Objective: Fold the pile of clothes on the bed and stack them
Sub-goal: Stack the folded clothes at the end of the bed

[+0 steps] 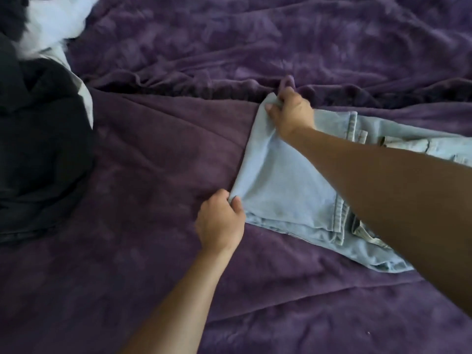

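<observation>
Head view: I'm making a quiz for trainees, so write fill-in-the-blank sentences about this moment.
1. The left hand and right hand both pinch the folded ____ jeans.
2. The jeans lie on a ____ blanket.
3. The pile of dark clothes lies on the person's ____ side.
Missing words: light blue; purple; left.

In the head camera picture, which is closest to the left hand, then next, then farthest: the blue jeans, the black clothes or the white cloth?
1. The light blue denim jeans: the left hand pinches their corner, just to its right.
2. The black heap of clothes: off to the left.
3. The white crumpled cloth: far top-left corner.
</observation>
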### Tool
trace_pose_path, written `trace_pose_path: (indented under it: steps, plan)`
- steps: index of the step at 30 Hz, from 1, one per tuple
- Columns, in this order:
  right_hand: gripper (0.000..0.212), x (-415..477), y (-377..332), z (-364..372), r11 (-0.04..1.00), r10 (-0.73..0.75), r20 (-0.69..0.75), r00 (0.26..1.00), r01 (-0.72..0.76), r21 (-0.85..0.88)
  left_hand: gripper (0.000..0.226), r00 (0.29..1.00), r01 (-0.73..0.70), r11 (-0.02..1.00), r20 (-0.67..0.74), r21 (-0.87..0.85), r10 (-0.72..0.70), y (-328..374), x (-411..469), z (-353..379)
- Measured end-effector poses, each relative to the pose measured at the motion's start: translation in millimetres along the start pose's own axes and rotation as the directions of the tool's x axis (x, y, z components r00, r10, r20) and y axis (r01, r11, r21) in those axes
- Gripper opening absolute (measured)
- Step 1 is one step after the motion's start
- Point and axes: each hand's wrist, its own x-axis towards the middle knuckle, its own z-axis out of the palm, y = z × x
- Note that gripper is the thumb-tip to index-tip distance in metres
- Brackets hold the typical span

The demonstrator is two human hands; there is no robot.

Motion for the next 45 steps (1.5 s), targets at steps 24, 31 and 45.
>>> trace_pose_path:
  steps: [24, 31, 45]
  plan:
    - [0.052, -146, 180, -68, 0.999, 0.000, 0.037, 0.999, -0.002, 0.033, 0.022, 0.859, -0.505, 0.863, 0.108, 0.007, 0.501, 156, -11, -23]
    - [0.024, -215, 304, -174, 0.888, 0.397, -0.306, 0.865, -0.277, 0.367, 0.021, 0.721, -0.693, 0.670, 0.257, 0.265, 0.644, 278, -126, 67]
    - [0.044, -181, 345, -184, 0.986, -0.169, -0.390, 0.905, 0.148, -0.084, 0.059, 0.856, -0.501, 0.773, 0.093, 0.389, 0.508, 163, -145, 162]
